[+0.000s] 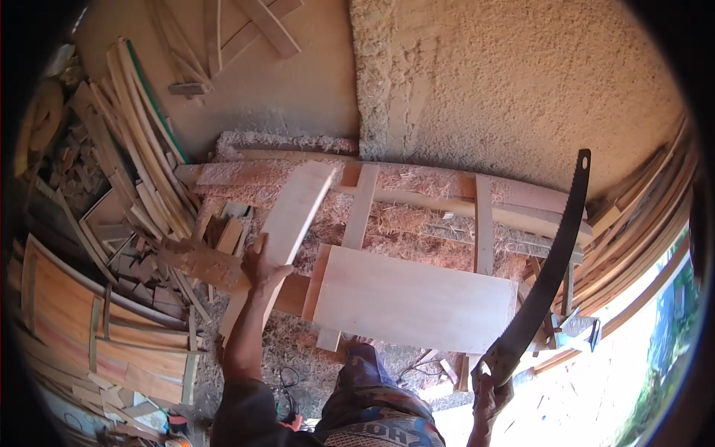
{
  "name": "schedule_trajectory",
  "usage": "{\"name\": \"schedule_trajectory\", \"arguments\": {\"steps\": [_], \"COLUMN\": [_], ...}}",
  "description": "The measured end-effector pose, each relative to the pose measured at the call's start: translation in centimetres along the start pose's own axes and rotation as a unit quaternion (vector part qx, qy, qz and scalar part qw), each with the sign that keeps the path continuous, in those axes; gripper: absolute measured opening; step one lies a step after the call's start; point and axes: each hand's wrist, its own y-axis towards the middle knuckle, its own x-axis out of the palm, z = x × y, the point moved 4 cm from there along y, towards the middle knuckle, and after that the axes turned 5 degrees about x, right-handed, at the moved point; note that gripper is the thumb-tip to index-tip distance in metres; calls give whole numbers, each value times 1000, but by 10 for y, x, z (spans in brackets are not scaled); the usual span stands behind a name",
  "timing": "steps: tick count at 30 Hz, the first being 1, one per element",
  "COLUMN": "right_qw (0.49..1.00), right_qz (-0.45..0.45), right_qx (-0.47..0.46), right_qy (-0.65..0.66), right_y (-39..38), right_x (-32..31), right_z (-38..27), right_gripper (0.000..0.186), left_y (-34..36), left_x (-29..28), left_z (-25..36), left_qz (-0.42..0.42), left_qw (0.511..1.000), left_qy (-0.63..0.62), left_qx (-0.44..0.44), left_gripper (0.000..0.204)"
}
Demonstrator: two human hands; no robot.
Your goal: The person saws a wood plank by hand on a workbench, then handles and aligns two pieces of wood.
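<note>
My left hand [262, 267] is closed round the edge of a long pale wooden board [296, 212], which slants from the far middle toward me on the left. At the lower right, my right hand [494, 393] grips the handle end of a hand saw [547, 279]. Its long dark toothed blade points up and away, with a hole near the tip. Between the hands a wide pale wooden panel [413, 298] lies flat across wooden crosspieces. The saw blade stands to the right of this panel; whether they touch, I cannot tell.
Shavings and long planks [402, 195] cover the bench along the wall [514, 89]. Upright wood strips [141, 134] and offcuts crowd the left. Curved stacked boards [640, 231] lean at the right. A framed wooden panel [67, 298] lies at the lower left.
</note>
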Motion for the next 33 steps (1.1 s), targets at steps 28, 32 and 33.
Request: {"name": "schedule_trajectory", "arguments": {"steps": [28,32,33], "right_qw": [947,943,951], "right_qz": [309,316,282], "right_qx": [60,103,127], "right_qy": [-65,-24,0], "right_y": [-53,-88,-90], "right_x": [23,5,3], "right_z": [-51,-24,-19], "right_gripper": [43,49,64], "left_y": [19,-119,-144], "left_x": [104,77,80], "left_z": [233,308,301], "left_qz": [-204,-318,-340], "left_qw": [833,684,663], "left_qy": [-214,-106,-107], "left_qx": [468,648,658], "left_gripper": [72,94,99]}}
